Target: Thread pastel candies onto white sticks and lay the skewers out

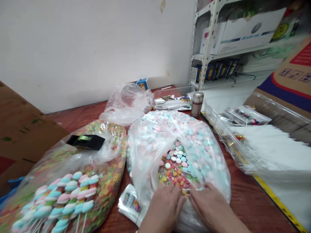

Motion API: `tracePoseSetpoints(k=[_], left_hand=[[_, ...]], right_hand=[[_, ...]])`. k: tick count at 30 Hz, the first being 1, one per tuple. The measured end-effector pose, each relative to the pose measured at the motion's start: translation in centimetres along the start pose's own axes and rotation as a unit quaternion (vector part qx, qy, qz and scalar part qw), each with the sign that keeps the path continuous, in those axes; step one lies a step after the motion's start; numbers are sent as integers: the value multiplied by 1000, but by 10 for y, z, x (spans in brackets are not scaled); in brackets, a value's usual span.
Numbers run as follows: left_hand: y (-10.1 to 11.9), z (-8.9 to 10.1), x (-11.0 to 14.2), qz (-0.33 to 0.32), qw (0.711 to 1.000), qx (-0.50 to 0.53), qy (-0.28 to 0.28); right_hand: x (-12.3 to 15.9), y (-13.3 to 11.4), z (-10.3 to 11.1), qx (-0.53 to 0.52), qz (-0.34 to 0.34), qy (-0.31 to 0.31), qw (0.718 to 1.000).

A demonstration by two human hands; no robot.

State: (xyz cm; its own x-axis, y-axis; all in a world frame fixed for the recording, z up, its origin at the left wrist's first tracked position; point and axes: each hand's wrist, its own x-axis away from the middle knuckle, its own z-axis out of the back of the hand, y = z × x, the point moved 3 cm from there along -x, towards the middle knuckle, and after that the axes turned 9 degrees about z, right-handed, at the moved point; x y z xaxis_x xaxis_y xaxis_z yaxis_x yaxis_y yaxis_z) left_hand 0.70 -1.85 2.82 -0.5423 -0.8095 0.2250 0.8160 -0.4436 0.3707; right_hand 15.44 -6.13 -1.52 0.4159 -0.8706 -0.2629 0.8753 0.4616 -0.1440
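Observation:
A large clear plastic bag point(177, 152) of pastel pink, white and blue round candies lies on the wooden table, with small colourful ring candies showing through its torn or parted opening. My left hand point(161, 207) and my right hand point(209, 204) grip the plastic at the lower edge of that opening, side by side. A second bag point(109, 161) of ring candies and twisted pastel marshmallow sticks lies to the left, with a black tape dispenser point(85, 142) on top. A small stack of printed packets point(129, 204) sits beside my left hand.
A crumpled clear bag point(126, 103), a clear tray of small items point(170, 98) and a steel flask point(197, 104) stand behind the candy. A clear tub point(230, 139) lies to the right. Cardboard boxes point(24, 129) flank the table, with a white metal shelf point(209, 38) behind.

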Motion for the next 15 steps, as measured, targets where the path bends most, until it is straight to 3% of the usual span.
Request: tracePoseSetpoints(k=[2, 6, 12, 15], left_hand=[[2, -10, 5, -23, 999, 2, -44], [6, -20, 14, -47, 997, 13, -67], [5, -18, 15, 7, 999, -2, -51], [-5, -11, 12, 65, 998, 16, 0]], right_hand=[[18, 15, -1, 41, -61, -44, 996], [36, 23, 7, 51, -107, -46, 992], [5, 9, 7, 21, -53, 24, 998], [-5, 7, -4, 10, -48, 44, 998]])
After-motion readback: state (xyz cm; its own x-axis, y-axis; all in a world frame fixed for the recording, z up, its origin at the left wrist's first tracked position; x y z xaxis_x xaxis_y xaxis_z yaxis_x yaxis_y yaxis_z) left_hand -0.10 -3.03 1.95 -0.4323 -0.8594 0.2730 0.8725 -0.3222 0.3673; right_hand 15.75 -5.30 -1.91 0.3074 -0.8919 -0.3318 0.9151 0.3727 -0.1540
